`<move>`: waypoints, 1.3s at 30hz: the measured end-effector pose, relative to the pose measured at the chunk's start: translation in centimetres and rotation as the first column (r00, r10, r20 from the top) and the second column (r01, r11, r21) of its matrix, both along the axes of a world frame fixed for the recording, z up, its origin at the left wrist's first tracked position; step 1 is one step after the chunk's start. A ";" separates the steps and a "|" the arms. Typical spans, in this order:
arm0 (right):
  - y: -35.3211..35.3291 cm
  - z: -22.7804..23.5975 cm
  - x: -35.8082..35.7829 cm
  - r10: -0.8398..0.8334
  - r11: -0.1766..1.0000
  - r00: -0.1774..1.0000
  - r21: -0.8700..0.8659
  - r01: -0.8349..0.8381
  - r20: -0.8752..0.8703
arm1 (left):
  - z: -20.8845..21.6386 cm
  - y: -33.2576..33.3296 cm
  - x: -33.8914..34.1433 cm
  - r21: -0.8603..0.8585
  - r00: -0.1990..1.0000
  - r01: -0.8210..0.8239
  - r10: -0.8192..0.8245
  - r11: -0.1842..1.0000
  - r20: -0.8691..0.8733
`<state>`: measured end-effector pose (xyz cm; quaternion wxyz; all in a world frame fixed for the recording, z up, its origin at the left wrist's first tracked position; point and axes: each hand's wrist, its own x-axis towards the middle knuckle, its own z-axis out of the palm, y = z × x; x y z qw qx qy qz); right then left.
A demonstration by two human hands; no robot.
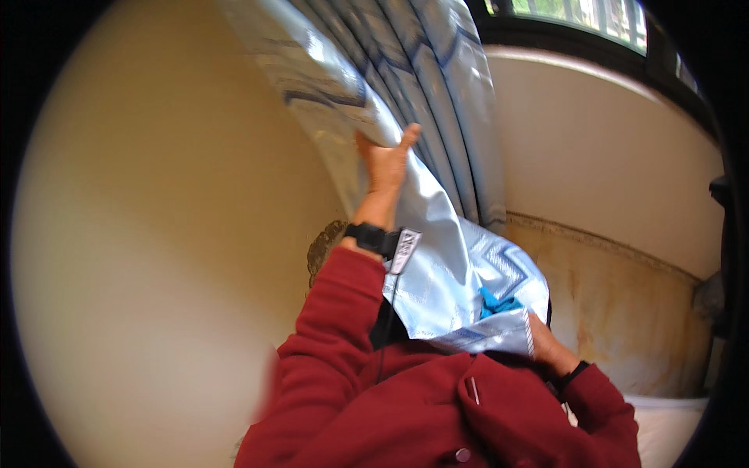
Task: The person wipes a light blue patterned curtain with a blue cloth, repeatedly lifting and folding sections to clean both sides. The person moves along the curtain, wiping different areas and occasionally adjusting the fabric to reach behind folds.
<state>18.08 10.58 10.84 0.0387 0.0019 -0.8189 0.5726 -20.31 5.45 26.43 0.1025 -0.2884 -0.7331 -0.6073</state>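
A person in a red jacket (343,398) works at a long, silvery-blue curtain (433,210) hanging in folds between a cream wall (156,234) and a window (585,19), its lower end draped across the person's front. The left arm reaches up and forward; the left hand (385,165) meets the curtain with thumb spread wide, a fold of cloth between thumb and fingers, though I can't tell whether it grips. The right arm bends in low; the right hand (548,345) slips behind the curtain's striped-edged lower end, near a teal cloth (499,303), fingers hidden, their grip unclear.
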 end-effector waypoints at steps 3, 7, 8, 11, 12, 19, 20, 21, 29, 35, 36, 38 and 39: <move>-0.4 0.6 0.0 -0.023 0.999 1.000 0.027 0.022 0.005 | -0.9 1.5 -2.1 0.038 0.983 0.011 -0.018 0.999 0.180; -0.7 -1.3 1.4 -0.102 0.993 0.992 -0.070 0.097 -0.070 | -2.3 -5.9 -2.5 0.499 0.765 0.039 -0.347 0.866 0.542; -0.5 -1.9 1.4 -0.189 0.979 0.981 -0.073 0.192 0.042 | -2.7 -8.3 -1.7 0.543 0.720 0.000 -0.377 0.840 0.583; 2.0 -1.2 -0.4 -0.331 0.871 0.897 -0.271 0.410 0.295 | -2.2 -12.7 1.4 0.612 0.688 -0.043 -0.421 0.789 0.591; 3.5 0.4 -2.0 -0.423 0.789 0.798 -0.259 0.557 0.429 | -1.5 -13.0 2.1 0.588 0.652 0.001 -0.446 0.809 0.613; 3.9 22.4 -23.6 -0.334 0.918 0.683 -0.060 0.392 -0.650 | 1.9 -13.7 4.4 0.199 0.810 0.250 -0.317 0.948 0.493; 2.4 25.5 -25.7 -0.244 0.942 0.591 -0.045 0.332 -0.769 | 1.9 -14.0 4.8 0.136 0.829 0.290 -0.320 0.947 0.459; 1.2 27.7 -27.9 -0.104 0.942 0.459 0.060 0.330 -0.883 | 2.0 -14.4 5.0 -0.006 0.910 0.339 -0.326 0.941 0.258; -6.3 19.9 -28.1 0.151 0.968 0.765 0.251 0.014 -0.626 | 1.4 -20.5 4.2 0.075 0.916 0.343 -0.351 0.936 0.194; -3.4 18.0 -27.5 0.129 0.992 0.931 0.050 -0.119 -0.342 | 0.9 -22.7 2.6 0.265 0.846 0.309 -0.391 0.913 0.362; -3.1 19.5 -28.5 0.024 0.996 0.898 -0.069 -0.061 -0.439 | 0.7 -22.8 2.7 0.256 0.817 0.281 -0.370 0.925 0.441; -3.1 22.1 -30.7 -0.023 0.999 0.672 -0.045 -0.015 -0.740 | 0.3 -22.1 2.8 0.394 0.771 0.336 -0.490 0.856 0.407; -4.0 22.5 -31.9 -0.021 1.000 0.622 -0.006 0.027 -0.783 | 0.1 -21.7 2.9 0.419 0.753 0.341 -0.511 0.842 0.415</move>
